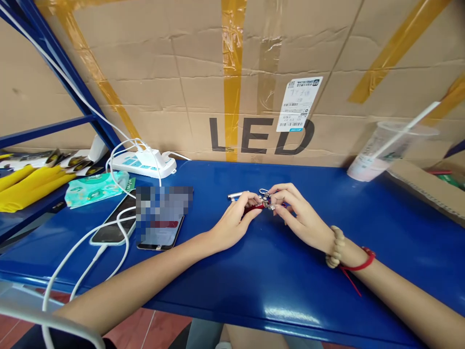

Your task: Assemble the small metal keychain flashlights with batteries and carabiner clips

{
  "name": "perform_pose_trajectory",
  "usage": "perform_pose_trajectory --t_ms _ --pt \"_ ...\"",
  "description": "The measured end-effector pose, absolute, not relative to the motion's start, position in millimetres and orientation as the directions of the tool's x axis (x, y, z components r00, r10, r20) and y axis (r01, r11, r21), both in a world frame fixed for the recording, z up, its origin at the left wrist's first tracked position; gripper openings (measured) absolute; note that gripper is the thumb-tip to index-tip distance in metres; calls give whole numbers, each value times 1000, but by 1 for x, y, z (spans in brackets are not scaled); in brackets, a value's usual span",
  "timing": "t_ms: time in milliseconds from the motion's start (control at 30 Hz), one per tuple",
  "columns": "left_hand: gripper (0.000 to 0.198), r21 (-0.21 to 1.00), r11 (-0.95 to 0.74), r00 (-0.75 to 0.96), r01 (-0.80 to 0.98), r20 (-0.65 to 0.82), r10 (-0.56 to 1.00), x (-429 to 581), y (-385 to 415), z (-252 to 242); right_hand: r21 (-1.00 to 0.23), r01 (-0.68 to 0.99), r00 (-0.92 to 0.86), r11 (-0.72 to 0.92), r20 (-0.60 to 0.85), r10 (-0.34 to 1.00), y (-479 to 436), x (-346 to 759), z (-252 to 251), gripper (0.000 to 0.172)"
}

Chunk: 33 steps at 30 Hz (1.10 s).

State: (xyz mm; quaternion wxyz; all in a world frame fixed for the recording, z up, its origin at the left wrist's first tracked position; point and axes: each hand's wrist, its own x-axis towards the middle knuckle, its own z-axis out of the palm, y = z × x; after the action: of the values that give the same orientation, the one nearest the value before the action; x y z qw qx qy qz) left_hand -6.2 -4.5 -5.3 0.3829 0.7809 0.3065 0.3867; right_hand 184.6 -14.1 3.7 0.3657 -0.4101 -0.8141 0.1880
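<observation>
Left hand grips a red tube, right hand pinches metal pieces; white cables cross a phone, a cup stands right.

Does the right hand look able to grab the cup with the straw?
Probably yes: nothing stands between the right hand and the cup, though that hand is busy with a small shiny thing.
</observation>
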Motion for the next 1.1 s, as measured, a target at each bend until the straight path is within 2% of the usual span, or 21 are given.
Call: perform_pose_trajectory --t_ms 100,233,533,800,1100 --pt "9 802 -561 521 204 396 756 -6 -5 -4 -508 573 -373 643 537 757 -14 187 8 13" --pt "8 761 -602 513 241 427 744 -6 -5 -3 -445 596 -307 669 644 701 -14 189 11 10" --pt "19 626 -717 558 306 493 668 -10 0 -9 -377 615 -371 693 637 676 -14 192 13 14" --pt "22 509 -822 530 254 638 559 -11 -6 -12 -553 500 -341 667 582 738 -11 191 16 13" --pt "22 348 -908 489 232 766 418 -12 -8 -16 -722 463 -315 515 409 856 -18 183 19 21"
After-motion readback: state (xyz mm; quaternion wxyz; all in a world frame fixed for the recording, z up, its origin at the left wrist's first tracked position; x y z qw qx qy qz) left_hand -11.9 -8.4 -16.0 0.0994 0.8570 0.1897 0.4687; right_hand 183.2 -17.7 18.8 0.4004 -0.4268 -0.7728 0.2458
